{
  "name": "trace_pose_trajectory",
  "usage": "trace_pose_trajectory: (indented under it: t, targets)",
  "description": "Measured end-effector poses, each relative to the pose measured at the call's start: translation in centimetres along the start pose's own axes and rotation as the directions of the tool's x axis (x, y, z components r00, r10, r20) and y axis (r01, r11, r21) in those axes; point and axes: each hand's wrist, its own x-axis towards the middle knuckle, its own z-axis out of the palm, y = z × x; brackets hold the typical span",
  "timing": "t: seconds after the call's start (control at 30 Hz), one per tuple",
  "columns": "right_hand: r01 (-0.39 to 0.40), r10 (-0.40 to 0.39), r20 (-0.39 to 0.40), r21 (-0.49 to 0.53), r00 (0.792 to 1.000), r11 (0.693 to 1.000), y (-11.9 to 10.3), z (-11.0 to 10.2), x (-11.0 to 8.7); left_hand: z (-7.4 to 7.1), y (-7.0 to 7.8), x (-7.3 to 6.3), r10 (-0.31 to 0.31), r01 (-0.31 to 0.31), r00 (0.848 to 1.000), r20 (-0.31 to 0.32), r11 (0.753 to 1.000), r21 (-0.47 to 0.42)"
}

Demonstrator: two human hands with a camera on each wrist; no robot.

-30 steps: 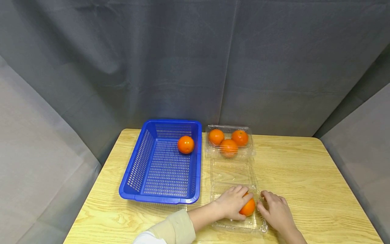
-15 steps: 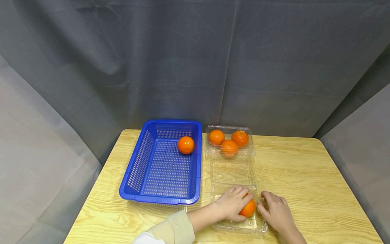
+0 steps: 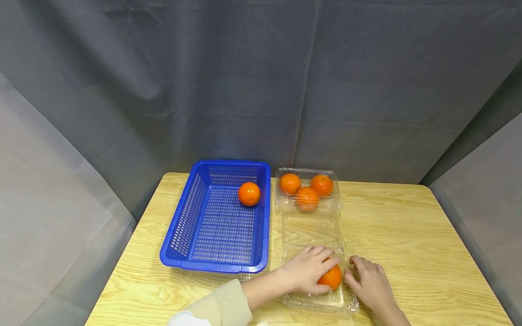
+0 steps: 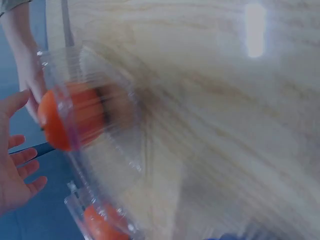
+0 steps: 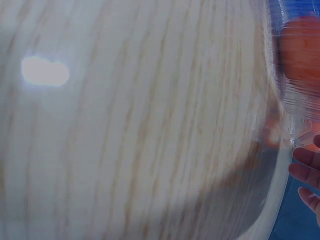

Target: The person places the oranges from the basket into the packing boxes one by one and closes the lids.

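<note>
An orange [image 3: 332, 278] sits in the near half of an open clear plastic clamshell box [image 3: 318, 302], its lid half [image 3: 307, 226] lying flat behind. My left hand [image 3: 306, 272] hovers at the orange's left side with fingers spread; in the left wrist view those fingers [image 4: 25, 156] are apart from the fruit. Along the box's right edge, my right hand [image 3: 372, 284] rests with loosely bent fingers, thumb towards the orange. The right wrist view catches only its fingertips [image 5: 305, 172] beside the clear plastic.
A blue plastic basket [image 3: 266, 235] stands to the left, holding one orange [image 3: 249, 194]. Behind the open box is a second clear box [image 3: 335, 199] with three oranges [image 3: 306, 199] inside. Grey curtains [image 3: 228, 90] enclose the wooden table [image 3: 416, 235] at the back and sides.
My left hand has shifted slightly left, away from the orange, uncovering more of it. The right hand and both boxes stay put.
</note>
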Motion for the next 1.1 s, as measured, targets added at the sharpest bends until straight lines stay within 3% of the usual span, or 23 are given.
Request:
trace_pose_trajectory:
  t: [0.17,0.33,0.5,0.73,0.93,1.1]
  targets:
    - [0.011,-0.011,-0.015,-0.008,1.000,1.000,0.0,0.1,-0.1,-2.1,-1.0,-0.8,0.011,-0.010,0.995,-0.103,1.000,0.010]
    - [-0.007,0.007,-0.001,-0.007,1.000,1.000,-0.1,0.0,0.0,-4.6,-2.3,-1.6,0.008,-0.005,0.974,-0.228,1.000,0.014]
    - [-0.015,0.015,0.013,-0.008,1.000,1.000,-0.2,-0.1,0.1,-6.8,-4.0,-2.6,-0.041,0.042,0.958,-0.285,0.999,-0.004]
    - [-0.008,0.008,0.006,-0.003,1.000,1.000,-0.1,-0.1,0.0,-8.5,-7.4,-3.6,-0.137,0.131,0.907,-0.399,0.990,-0.042]
    - [-0.004,0.004,0.013,-0.005,1.000,1.000,-0.1,0.0,0.0,-9.3,-10.7,-4.1,-0.226,0.207,0.868,-0.443,0.974,-0.090]
    - [-0.012,0.012,0.027,-0.007,1.000,1.000,-0.1,-0.1,0.0,-9.8,-13.4,-4.4,-0.297,0.267,0.850,-0.435,0.955,-0.130]
